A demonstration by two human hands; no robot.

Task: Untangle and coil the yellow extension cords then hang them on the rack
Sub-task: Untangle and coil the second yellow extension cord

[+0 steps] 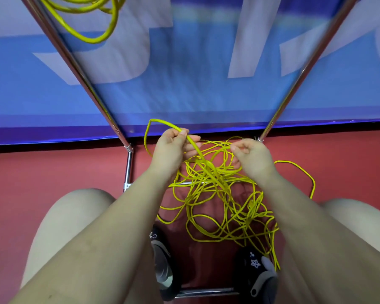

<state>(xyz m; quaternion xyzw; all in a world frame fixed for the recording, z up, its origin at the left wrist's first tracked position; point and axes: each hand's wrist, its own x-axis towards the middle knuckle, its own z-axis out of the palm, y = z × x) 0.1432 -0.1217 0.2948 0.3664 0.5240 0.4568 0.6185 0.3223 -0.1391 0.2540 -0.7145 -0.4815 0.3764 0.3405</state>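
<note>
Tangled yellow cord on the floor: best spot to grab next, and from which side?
Likely the lone outer loop arcing right of the tangled cord. It lies apart on the red floor, crossing nothing, so the right hand could pinch it from above, coming from the right. The left hand already holds a raised strand.

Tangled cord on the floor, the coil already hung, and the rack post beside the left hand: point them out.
Tangled cord (215,194): head view, middle of the pile.
Hung coil (92,39): head view, bottom loop.
Rack post (79,69): head view, mid-length.
</note>
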